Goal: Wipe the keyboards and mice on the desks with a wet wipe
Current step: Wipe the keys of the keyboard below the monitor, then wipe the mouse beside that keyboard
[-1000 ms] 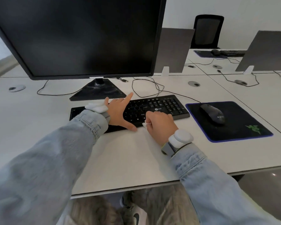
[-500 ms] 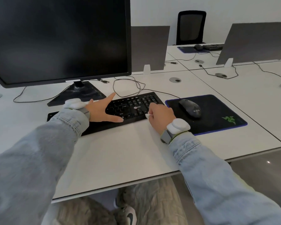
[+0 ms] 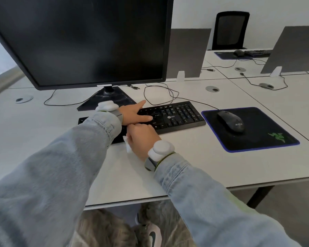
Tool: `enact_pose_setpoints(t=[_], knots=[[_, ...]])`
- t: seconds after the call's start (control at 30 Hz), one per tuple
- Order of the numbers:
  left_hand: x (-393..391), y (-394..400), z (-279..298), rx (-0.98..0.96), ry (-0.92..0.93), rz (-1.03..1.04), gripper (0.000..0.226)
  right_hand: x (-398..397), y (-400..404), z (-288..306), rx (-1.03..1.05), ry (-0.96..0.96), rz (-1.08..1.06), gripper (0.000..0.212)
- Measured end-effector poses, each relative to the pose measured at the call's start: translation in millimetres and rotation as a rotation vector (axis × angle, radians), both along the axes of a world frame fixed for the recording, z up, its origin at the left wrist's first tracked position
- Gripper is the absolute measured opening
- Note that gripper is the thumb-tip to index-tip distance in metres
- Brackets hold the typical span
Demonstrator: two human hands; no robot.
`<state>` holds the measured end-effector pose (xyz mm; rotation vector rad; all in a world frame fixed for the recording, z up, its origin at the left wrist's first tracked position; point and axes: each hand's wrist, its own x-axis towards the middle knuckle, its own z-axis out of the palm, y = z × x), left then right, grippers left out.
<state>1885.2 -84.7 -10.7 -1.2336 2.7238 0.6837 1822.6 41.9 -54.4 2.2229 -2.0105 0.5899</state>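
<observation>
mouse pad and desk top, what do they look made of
Mouse pad: seems soft cloth, matte black with no glare, stitched-looking blue edge, printed green logo. Desk top: looks like smooth white laminate or coated board, flat with a faint sheen and a thin edge; the core isn't visible.

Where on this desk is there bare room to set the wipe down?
Bare desk lies between the keyboard and the near edge, left of the mouse pad. Behind the keyboard, cables and the monitor stand crowd it.
</observation>
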Motion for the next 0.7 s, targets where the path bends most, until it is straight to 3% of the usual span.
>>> enact_pose_setpoints(t=[0.17,0.3,0.43,0.7], knots=[[-14,11,-3,-0.13,-0.048,0.022,0.097,-75,22,10,0.07,-0.028,-0.272,0.017],[-39,23,-10,-0.263,-0.109,-0.009,0.127,-145,48,23,0.148,-0.061,-0.452,0.016],[-73,26,-27,-0.302,-0.091,-0.058,0.143,-194,76,37,0.017,-0.171,-0.499,0.01],[-73,26,-36,-0.348,-0.04,-0.081,0.148,-307,109,60,-0.213,-0.365,-0.589,0.009]])
